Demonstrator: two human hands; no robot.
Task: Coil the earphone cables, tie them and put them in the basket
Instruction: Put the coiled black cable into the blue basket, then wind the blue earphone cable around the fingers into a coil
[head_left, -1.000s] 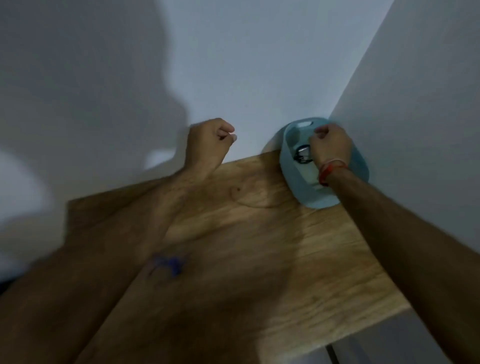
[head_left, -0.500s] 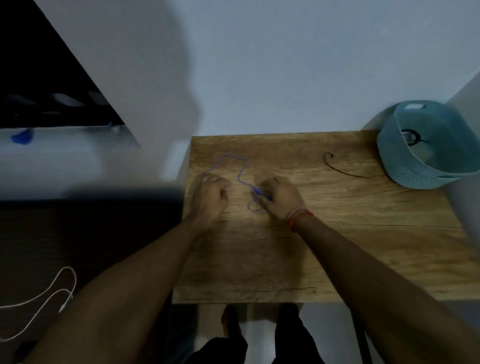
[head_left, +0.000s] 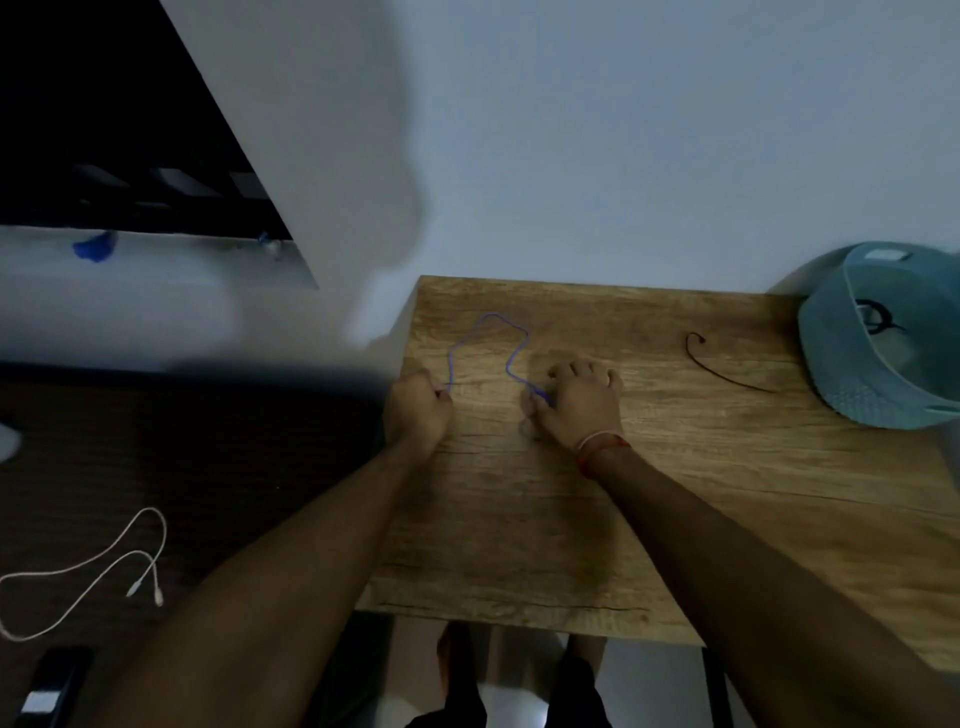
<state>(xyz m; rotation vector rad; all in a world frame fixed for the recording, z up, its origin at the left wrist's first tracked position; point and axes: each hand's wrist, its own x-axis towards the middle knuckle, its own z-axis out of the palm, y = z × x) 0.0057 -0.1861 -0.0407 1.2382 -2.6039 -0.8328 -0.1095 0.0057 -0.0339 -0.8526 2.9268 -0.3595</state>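
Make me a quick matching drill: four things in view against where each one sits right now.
Things:
1. blue cable
2. black cable
3. white cable
4. basket

Places:
A. table's far right corner
B. dark floor, left of the table
C. between both hands
D. loose on the table, right of the right hand

Pairs: 1-C, 2-D, 3-B, 4-A
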